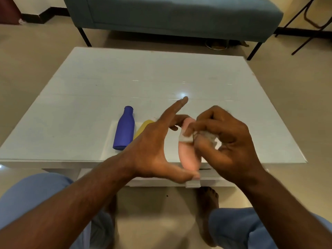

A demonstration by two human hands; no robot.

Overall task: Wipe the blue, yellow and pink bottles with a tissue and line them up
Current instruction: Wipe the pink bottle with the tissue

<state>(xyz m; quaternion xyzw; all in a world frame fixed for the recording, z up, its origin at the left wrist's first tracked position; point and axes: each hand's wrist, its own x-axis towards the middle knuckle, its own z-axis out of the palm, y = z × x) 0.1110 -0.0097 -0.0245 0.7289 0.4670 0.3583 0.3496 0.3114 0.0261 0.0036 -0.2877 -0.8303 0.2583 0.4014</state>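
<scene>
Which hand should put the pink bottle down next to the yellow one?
Probably the left hand. It already holds the pink bottle and is nearer the yellow bottle. The right hand is busy with the tissue.

the left hand (pixel 152 141) hides most of the yellow bottle (pixel 143 127); pink bottle (pixel 188 155) blurred.

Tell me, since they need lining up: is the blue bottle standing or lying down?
Lying down. The blue bottle rests on its side on the table, neck pointing away.
</scene>
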